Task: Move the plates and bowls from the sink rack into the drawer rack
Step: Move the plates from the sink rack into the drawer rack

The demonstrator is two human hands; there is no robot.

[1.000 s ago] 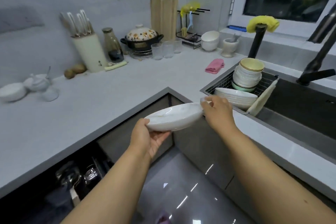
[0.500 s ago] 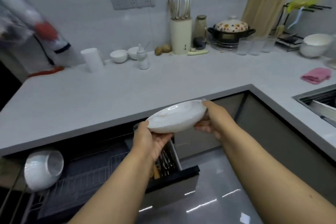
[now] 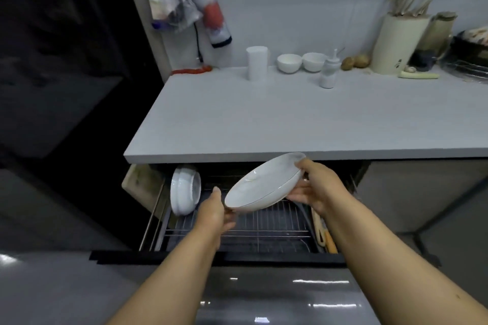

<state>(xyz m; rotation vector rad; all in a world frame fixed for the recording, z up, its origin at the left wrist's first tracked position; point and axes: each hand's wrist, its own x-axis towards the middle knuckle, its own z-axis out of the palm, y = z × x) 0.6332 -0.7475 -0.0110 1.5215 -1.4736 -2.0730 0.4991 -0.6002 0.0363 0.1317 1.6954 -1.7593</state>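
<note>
Centre frame: left hand [image 3: 214, 215] and right hand [image 3: 314, 188] fingers curled, gripping tilted white plate [image 3: 264, 183] above drawer rack [image 3: 264, 229]; bowls [image 3: 184, 190] at rack's left.

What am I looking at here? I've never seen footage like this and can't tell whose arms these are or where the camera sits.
The camera is worn on a person's head, looking down at their own bare arms; there is no robot. The left hand and right hand together hold a shallow white ceramic plate, tilted, above an open pull-out drawer with a wire rack. A white bowl on its side already stands at the rack's left end. The grey countertop above carries two small white bowls, a white cup and a cream knife block.
</note>
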